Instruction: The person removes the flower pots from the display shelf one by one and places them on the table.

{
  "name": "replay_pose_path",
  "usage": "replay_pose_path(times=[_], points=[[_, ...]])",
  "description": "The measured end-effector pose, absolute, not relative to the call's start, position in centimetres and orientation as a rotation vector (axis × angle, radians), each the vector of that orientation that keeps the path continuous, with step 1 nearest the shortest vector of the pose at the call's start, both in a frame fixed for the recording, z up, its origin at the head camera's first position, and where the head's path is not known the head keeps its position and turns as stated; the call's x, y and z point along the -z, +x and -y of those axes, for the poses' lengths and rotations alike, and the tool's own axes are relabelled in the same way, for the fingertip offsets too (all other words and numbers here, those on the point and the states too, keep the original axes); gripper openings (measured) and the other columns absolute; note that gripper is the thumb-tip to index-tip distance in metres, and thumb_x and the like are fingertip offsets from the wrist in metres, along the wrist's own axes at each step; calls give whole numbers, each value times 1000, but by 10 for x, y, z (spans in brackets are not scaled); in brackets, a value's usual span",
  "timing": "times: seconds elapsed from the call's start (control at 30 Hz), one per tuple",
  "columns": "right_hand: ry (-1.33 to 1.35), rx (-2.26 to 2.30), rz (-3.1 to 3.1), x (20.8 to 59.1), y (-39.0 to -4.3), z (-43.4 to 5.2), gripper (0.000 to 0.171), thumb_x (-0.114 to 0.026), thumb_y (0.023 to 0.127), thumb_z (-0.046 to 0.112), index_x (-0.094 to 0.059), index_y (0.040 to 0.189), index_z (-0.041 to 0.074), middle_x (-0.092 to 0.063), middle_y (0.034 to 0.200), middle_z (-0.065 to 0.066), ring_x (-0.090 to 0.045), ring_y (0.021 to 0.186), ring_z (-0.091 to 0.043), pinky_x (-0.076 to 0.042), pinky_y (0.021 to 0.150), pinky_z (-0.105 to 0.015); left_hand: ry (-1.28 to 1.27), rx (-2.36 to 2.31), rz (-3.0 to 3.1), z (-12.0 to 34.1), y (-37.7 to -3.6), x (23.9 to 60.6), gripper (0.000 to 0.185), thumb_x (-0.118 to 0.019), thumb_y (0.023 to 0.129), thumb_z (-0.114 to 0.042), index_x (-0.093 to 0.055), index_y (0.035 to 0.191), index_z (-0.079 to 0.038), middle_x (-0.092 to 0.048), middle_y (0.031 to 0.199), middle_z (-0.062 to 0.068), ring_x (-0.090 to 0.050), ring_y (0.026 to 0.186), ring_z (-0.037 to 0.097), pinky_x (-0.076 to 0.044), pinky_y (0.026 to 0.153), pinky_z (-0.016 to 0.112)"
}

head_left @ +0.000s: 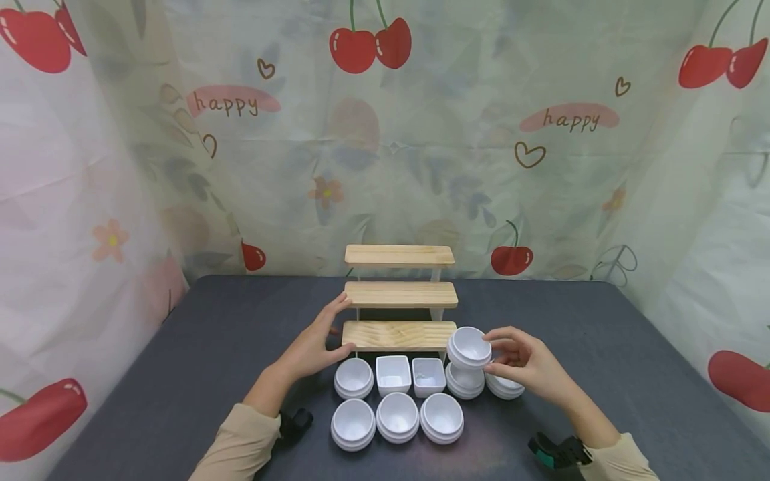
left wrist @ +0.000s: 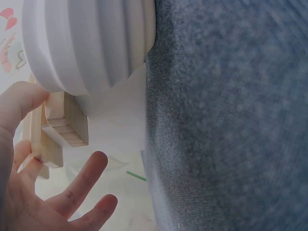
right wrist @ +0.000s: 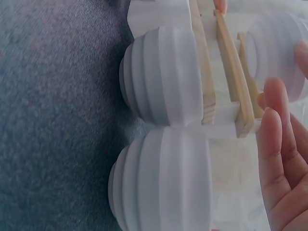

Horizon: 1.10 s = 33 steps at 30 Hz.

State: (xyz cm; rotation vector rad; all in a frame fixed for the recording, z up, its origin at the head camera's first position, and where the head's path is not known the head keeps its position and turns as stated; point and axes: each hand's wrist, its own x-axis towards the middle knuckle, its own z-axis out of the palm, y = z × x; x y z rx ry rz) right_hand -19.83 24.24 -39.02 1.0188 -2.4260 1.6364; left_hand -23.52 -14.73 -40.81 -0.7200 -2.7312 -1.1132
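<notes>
My right hand (head_left: pixel 520 364) pinches a white round bowl (head_left: pixel 470 347) between thumb and fingers, raised over the row at the shelf's right front corner. In the right wrist view this ribbed bowl (right wrist: pixel 276 50) is tilted at the fingertips. My left hand (head_left: pixel 313 342) is spread at the left end of a three-tier wooden shelf (head_left: pixel 399 336). Its thumb lies by the lowest board and a fingertip reaches the middle one; two other fingers (left wrist: pixel 91 171) extend straight in the left wrist view. All three boards are bare.
Before the shelf stand white round bowls (head_left: pixel 353 379) and two square ones (head_left: pixel 394 374), with several more round bowls (head_left: pixel 398 417) nearer me. Another round bowl (head_left: pixel 505 386) sits partly under my right hand. A dark cloth (head_left: pixel 240 334) covers the table; printed curtains (head_left: pixel 421 167) enclose it.
</notes>
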Motion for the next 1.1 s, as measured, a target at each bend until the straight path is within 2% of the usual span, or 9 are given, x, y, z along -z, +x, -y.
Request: replay_pose_path(times=[0.57,0.93,1.1], points=[[1181,-1724,2407,396,-196,-254,38,-64,80,-9,-53,116,-2,-64,103,14,-65,79,-2,-56,61,-23,-722,1119,2729,147,-234,407,79,-69,84,-17,-21,147,-17,-13,158,8,-60,109,33,-52,90,47],[1180,-1748,2463,396,-192,-260,36,-64,81,-7,-52,114,-4,-65,98,11,-64,79,-1,-57,61,-24,-716,1115,2733,147,-234,406,79,-69,84,-17,-21,147,-16,-13,158,8,-60,108,33,-52,90,47],[1254,-1797,2452,396,-190,-263,37,-63,81,-9,-52,115,0,-67,96,10,-64,76,-2,-57,61,-24,-714,1110,2738,147,-234,406,79,-69,84,-17,-21,147,-16,-13,158,8,-60,108,33,-52,90,48]])
